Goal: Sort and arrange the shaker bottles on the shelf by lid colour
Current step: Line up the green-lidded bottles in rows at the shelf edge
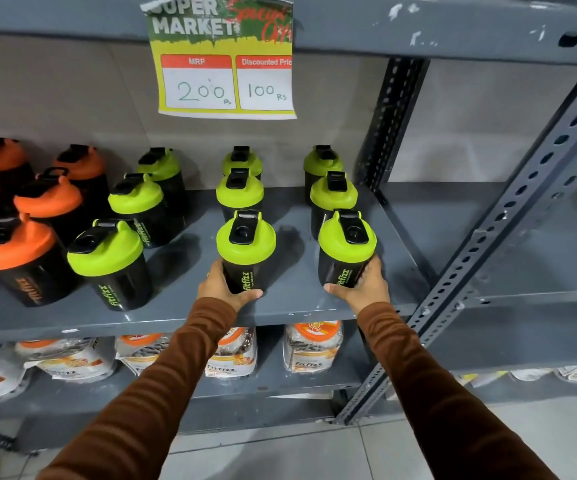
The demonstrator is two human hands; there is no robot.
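Each hand grips a green-lidded bottle – left hand (223, 287), right hand (366, 285) – near the shelf (297, 306) edge

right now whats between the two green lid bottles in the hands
Nothing: in the head view only bare grey shelf lies between the left-hand bottle and the right-hand bottle.

Grey metal shelf (190, 317) carries orange-lidded shakers (13, 244) left, green-lidded shakers (240, 192) right, upright.

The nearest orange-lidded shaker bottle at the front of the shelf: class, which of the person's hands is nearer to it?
Left. The left hand grips a green-lidded bottle two columns right of the orange-lidded bottle; the right hand holds another further right.
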